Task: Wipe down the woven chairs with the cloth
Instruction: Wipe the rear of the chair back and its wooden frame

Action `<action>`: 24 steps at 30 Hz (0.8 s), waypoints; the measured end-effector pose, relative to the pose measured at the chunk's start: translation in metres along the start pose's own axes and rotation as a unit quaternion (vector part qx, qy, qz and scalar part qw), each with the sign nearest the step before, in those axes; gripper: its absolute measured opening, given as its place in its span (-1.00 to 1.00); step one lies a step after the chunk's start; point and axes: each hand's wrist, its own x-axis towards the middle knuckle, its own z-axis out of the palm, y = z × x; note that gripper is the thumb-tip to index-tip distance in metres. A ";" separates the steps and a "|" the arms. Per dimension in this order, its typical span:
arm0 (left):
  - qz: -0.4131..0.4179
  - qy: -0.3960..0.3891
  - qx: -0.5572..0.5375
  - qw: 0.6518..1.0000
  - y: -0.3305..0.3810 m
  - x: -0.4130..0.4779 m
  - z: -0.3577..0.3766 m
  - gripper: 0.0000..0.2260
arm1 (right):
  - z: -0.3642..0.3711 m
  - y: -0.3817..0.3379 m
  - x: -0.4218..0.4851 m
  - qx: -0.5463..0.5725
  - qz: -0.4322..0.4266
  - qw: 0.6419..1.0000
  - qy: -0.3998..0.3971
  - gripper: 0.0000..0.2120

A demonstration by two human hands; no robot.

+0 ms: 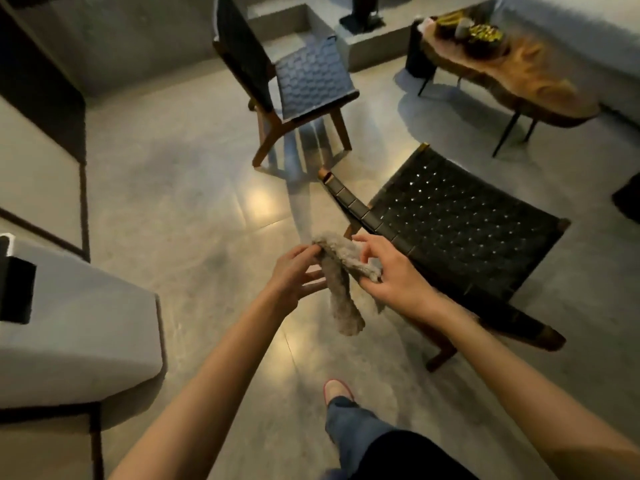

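Note:
A fluffy grey cloth (341, 289) hangs between my two hands above the floor. My left hand (294, 271) pinches its upper left end with thumb and fingertips, the other fingers spread. My right hand (391, 275) grips the cloth's right part from above. Just right of my hands stands a dark woven chair (457, 223) with a wooden frame, its backrest edge next to my right hand. A second woven chair (308, 77) stands farther back, near the middle of the room.
A grey sofa (79, 327) fills the left side. A wooden slab table (540, 84) with bowls on it stands at the back right. A concrete step (367, 46) runs behind the far chair. My foot (337, 391) is on the tiled floor below the cloth.

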 end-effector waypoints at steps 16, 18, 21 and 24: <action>0.008 -0.262 0.219 0.940 0.075 0.136 -0.007 -0.86 | 0.044 0.012 0.065 0.139 0.241 0.906 0.320 -0.84; 0.064 -0.236 0.304 0.921 0.078 0.148 -0.017 -0.84 | 0.053 0.009 0.068 0.153 0.268 0.877 0.368 -0.84; 0.113 -0.230 0.341 0.904 0.086 0.168 -0.037 -0.79 | 0.058 0.003 0.088 0.137 0.282 0.849 0.425 -0.82; 0.116 -0.204 0.347 0.908 0.101 0.195 -0.055 -0.66 | 0.051 -0.001 0.125 0.102 0.266 0.842 0.458 -0.79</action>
